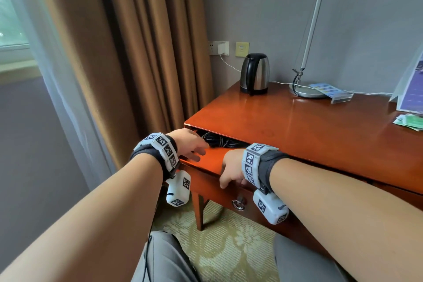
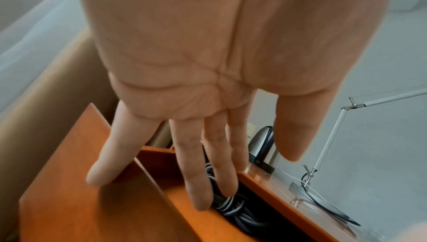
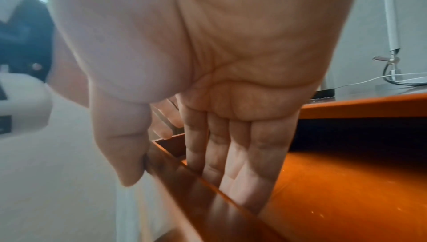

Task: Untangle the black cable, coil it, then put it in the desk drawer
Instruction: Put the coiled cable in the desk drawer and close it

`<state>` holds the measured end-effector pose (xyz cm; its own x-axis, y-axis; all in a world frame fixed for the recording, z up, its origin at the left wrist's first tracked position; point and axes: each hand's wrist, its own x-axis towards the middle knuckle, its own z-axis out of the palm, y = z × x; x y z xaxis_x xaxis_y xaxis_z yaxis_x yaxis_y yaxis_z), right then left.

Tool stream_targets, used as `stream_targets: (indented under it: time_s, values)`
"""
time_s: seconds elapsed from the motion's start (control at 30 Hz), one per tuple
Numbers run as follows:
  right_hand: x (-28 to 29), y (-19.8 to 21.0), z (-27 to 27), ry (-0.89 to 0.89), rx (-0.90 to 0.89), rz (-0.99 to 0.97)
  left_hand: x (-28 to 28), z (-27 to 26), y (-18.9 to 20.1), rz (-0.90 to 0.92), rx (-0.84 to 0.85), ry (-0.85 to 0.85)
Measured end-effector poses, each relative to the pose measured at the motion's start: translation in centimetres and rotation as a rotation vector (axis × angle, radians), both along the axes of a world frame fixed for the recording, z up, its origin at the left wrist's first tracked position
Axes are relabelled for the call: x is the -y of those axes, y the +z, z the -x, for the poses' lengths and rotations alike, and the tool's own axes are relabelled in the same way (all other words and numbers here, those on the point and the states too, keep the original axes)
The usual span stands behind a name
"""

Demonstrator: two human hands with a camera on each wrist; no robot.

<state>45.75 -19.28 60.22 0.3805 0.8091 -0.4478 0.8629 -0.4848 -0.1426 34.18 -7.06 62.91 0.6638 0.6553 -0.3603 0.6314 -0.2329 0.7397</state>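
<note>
One coiled black cable [image 1: 219, 141] is lying inside the single partly open reddish wooden desk drawer [image 1: 206, 162], tucked toward its back left corner under the overhanging edge of the glossy wooden surface [image 1: 309, 126]. Two hands are working at the drawer. The left hand [image 1: 187, 144] is reaching in with straight, spread fingers [image 2: 196, 182], fingertips touching the coil. The right hand [image 1: 232, 168] is gripping the drawer's front edge, thumb outside, fingers inside. The drawer's right part is showing bare floor. Well apart on the surface are standing one steel and black electric kettle [image 1: 254, 73] and one silver desk lamp [image 1: 309, 36].
</note>
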Motion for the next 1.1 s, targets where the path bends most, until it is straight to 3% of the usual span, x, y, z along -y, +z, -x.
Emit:
stream_targets:
  time_s: [0.37, 0.57, 0.7, 0.8, 0.9, 0.97, 1.1]
  values:
    - [0.7, 0.1, -6.3, -0.314, -0.122, -0.207, -0.9, -5.8, -2.9, 0.091, 0.341, 0.165]
    - [3.6, 0.7, -9.3, -0.624, -0.592, -0.374, -1.5, -8.5, -4.6, -0.001, 0.423, 0.315]
    - [6.1, 0.7, -10.5, -0.704, -0.829, -0.299, -1.7, -8.5, -4.3, -0.08, 0.347, 0.478]
    - [7.3, 0.5, -10.8, -0.728, -0.931, -0.153, -2.0, -7.9, -4.4, 0.028, 0.3, 0.599]
    - [8.3, 0.2, -10.5, -0.7, -0.913, -0.006, -2.5, -7.7, -5.1, 0.11, 0.288, 0.532]
    - [9.1, 0.2, -10.0, -0.701, -0.891, 0.055, -1.8, -7.4, -5.0, 0.251, 0.33, 0.581]
    - [10.2, 0.2, -9.3, -0.733, -0.885, 0.066, -0.9, -8.2, -5.7, 0.331, 0.391, 0.497]
